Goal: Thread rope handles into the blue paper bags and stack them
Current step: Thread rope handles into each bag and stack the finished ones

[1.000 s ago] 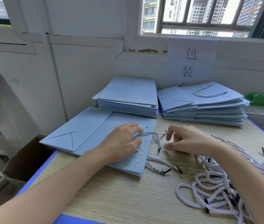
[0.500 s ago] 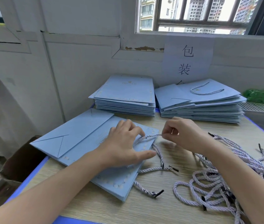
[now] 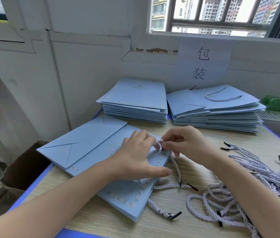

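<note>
Pale blue paper dominates the wooden table [image 3: 87, 219], seen from the head camera: a flat blue bag [image 3: 91, 148] lies at the near left, its folded base toward the wall. The left hand [image 3: 135, 160] rests on the bag's top edge, thumb stretched flat toward the table, fingers curled beside a short loop of lilac rope handle [image 3: 158, 143]. The right hand [image 3: 187, 145] pinches that same loop between thumb and fingertips, directly above the bag's upper corner. The rope's free length [image 3: 177, 167] trails down off the bag edge to the table, ending in a black tip. Another rope [image 3: 161, 210] pokes out from under the bag's near corner. A loose pile of ropes [image 3: 235, 191] lies to the right, under the right forearm. At the back stand 2 stacks: plain bags [image 3: 135, 100] on the left, bags with handles [image 3: 216, 107] on the right. A paper sign [image 3: 202, 64] hangs on the wall behind them.
</note>
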Demonstrator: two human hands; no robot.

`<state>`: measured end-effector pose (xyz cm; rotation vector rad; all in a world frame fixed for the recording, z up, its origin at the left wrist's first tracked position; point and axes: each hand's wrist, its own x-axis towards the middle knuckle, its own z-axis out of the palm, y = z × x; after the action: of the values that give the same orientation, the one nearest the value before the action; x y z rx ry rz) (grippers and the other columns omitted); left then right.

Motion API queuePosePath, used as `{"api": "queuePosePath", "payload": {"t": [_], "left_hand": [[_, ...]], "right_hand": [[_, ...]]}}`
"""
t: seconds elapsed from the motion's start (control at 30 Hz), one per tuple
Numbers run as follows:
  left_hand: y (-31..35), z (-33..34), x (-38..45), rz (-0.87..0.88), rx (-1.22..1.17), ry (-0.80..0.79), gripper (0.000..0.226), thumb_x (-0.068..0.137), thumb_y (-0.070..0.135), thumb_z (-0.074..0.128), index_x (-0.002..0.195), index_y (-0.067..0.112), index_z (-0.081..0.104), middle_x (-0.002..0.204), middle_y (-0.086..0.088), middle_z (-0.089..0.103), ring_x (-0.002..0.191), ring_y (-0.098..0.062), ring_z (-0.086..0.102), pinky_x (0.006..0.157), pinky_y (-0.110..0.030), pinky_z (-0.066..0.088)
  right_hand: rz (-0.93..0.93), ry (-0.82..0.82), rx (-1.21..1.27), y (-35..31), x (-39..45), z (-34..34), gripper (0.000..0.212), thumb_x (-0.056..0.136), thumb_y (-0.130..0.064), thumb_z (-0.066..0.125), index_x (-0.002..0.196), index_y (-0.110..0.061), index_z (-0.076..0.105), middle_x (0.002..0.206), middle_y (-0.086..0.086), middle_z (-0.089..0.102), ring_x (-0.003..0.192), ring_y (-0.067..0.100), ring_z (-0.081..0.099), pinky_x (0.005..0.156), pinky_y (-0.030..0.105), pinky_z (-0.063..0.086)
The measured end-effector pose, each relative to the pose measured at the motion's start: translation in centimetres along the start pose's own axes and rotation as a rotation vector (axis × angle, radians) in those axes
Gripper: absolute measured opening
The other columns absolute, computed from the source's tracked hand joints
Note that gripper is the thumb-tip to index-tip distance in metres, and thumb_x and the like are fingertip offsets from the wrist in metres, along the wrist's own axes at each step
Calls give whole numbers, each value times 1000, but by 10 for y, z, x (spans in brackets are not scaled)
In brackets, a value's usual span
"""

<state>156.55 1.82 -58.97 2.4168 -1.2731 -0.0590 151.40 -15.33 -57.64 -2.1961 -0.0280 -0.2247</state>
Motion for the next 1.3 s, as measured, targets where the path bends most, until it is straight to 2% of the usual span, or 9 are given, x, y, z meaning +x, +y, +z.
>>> {"api": "queuePosePath", "payload": {"t": [0.3, 0.47, 0.6, 0.7, 0.83, 0.93, 1.07, 1.17, 1.3], "left_hand": [[0, 1, 1, -24, -91, 58, 75, 49, 73, 37, 102, 22, 52, 103, 9, 43, 103, -8, 35, 90, -26, 35], [0, -2, 4, -46, -180, 133, 41, 70, 54, 66, 91, 21, 54, 96, 8, 50, 93, -6, 41, 72, -6, 31], [1, -2, 2, -60, -218, 237, 33, 63, 49, 66, 73, 18, 62, 85, 5, 60, 83, -5, 52, 68, -7, 35], [1, -5, 1, -97, -298, 285, 31, 59, 49, 63, 60, 18, 65, 75, 3, 68, 77, -6, 59, 73, -16, 45], [4, -12, 1, -147, -347, 311, 34, 59, 50, 62, 59, 17, 68, 65, 3, 68, 72, -7, 61, 75, -27, 51], [5, -11, 0, -142, -329, 322, 31, 59, 47, 61, 56, 17, 66, 53, 12, 60, 68, -6, 58, 73, -26, 48], [7, -11, -2, -148, -328, 344, 28, 63, 44, 66, 51, 20, 60, 43, 10, 48, 54, -4, 49, 55, -22, 43], [7, -15, -2, -173, -433, 356, 33, 77, 24, 74, 51, 13, 57, 32, 12, 38, 35, -3, 38, 43, -12, 29], [1, -17, 2, -202, -505, 429, 35, 79, 16, 71, 47, 13, 57, 34, 11, 38, 36, -3, 36, 44, -10, 27]], "right_hand": [[-124, 70, -299, -1, 2, 7, 20, 80, -17, 73, 69, -28, 61, 67, -13, 56, 58, -5, 48, 56, 12, 34], [-156, 43, -407, -1, 5, 5, 6, 83, -13, 69, 81, -18, 69, 73, -15, 52, 58, -3, 47, 60, 11, 35], [-208, -5, -540, 0, 5, 5, 16, 88, -15, 61, 94, -21, 74, 82, -9, 52, 62, -5, 41, 64, 13, 33], [-182, 30, -596, -1, 3, -2, 21, 89, -22, 53, 90, -26, 73, 87, -9, 52, 66, -3, 42, 69, 29, 38], [-138, 31, -493, -3, -3, -17, 28, 88, -20, 48, 86, -31, 74, 87, -12, 50, 67, 1, 45, 66, 18, 34], [-104, -96, -526, -5, -6, -17, 34, 89, -14, 47, 105, -34, 70, 98, -9, 47, 70, -4, 44, 66, 11, 29], [-99, -231, -618, -7, -7, -6, 40, 90, -20, 49, 123, -41, 57, 111, -8, 37, 76, -6, 41, 77, 21, 34], [-126, -100, -464, -9, -7, -7, 33, 89, -18, 53, 117, -35, 61, 108, -9, 40, 78, -3, 47, 77, 19, 37], [-168, 240, -362, -5, -5, -10, 19, 82, -14, 60, 95, -28, 58, 92, -13, 48, 68, 12, 51, 70, 23, 41]]}}
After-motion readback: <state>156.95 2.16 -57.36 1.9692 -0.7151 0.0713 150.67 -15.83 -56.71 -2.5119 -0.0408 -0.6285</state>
